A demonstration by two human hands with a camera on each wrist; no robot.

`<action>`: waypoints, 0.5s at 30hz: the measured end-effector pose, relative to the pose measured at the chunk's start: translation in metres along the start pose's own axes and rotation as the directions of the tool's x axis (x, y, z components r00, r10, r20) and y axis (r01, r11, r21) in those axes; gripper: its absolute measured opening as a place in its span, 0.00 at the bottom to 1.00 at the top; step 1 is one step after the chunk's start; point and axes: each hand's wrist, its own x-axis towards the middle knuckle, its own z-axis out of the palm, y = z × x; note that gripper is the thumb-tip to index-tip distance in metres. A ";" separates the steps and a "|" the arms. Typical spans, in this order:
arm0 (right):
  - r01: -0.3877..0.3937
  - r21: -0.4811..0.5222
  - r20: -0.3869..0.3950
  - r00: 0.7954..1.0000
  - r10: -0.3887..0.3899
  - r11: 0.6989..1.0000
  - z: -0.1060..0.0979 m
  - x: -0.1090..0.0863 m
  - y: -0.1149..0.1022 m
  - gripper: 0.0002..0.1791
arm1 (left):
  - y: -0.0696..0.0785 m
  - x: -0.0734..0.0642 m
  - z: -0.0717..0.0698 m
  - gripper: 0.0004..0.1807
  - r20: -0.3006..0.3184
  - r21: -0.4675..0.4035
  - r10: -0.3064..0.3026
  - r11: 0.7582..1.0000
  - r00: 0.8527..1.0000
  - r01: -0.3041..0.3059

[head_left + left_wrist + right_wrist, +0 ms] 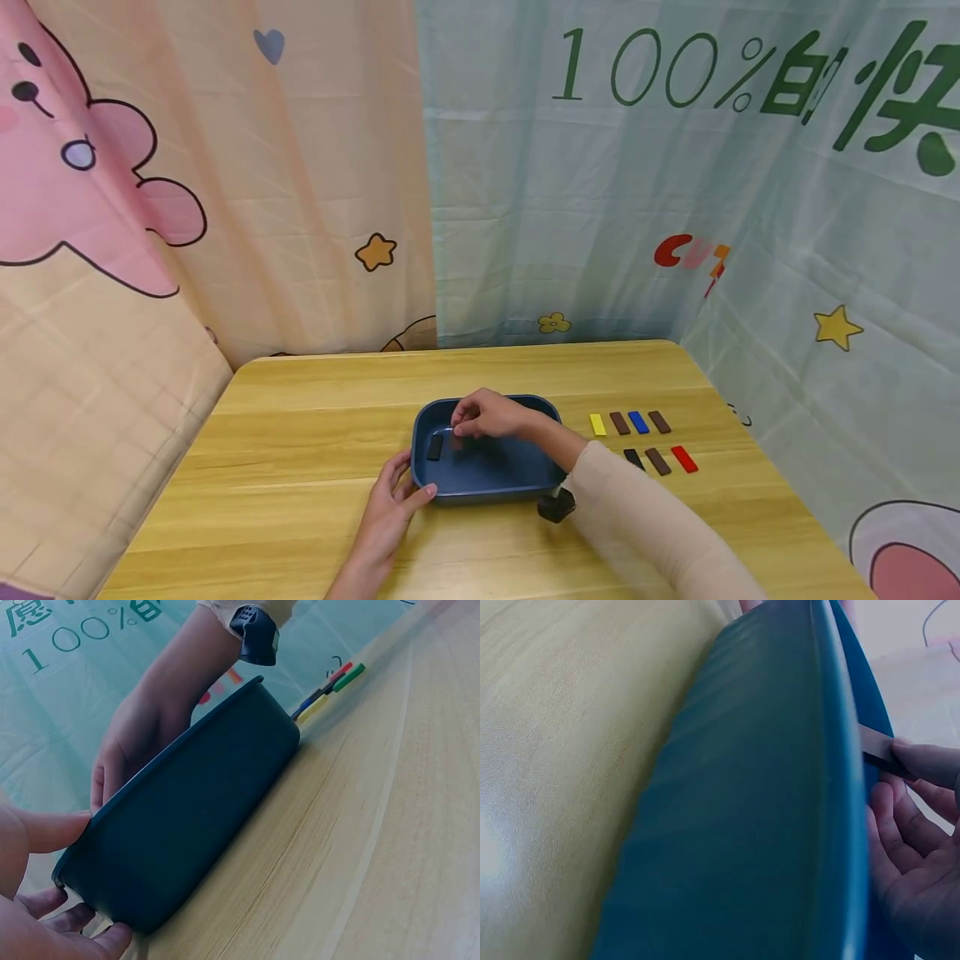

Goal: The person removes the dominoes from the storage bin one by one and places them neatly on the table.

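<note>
A dark blue rectangular tray (495, 498) sits on the table. My left hand (390, 508) grips its left end, thumb on the rim and fingers against the outer wall; the left wrist view shows the tray's side wall (195, 802). Inside the tray, near the left end, lies a black flat block (435, 447). Over the tray's interior, my right hand (487, 414) pinches a thin brownish block (881, 747) between thumb and fingers. In the right wrist view the tray's rim (836, 787) hides part of that block.
Right of the tray, flat blocks lie in two rows: yellow (597, 425), brown (619, 423), blue (638, 422) and another brown (660, 422) behind; black (633, 457), brown (657, 461) and red (684, 458) in front. My right sleeve (645, 517) crosses beside them. Printed curtains stand behind the table.
</note>
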 end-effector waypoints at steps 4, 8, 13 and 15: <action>0.021 0.020 0.006 1.000 -0.021 1.000 -0.003 -0.002 0.002 0.08 | -0.002 0.002 0.000 0.41 0.002 -0.001 0.005 1.000 1.000 -0.005; 0.023 0.022 0.001 1.000 -0.023 0.999 -0.007 -0.006 0.003 0.11 | -0.002 0.005 -0.001 0.42 0.011 -0.003 0.013 1.000 1.000 -0.013; 0.010 0.010 -0.008 1.000 -0.010 1.000 -0.015 -0.013 0.004 0.09 | -0.004 0.009 -0.002 0.43 0.006 -0.003 0.006 1.000 1.000 -0.006; 0.007 0.000 -0.020 1.000 -0.007 1.000 -0.019 -0.014 0.005 0.07 | -0.005 0.010 -0.001 0.42 0.004 -0.003 0.005 1.000 1.000 -0.005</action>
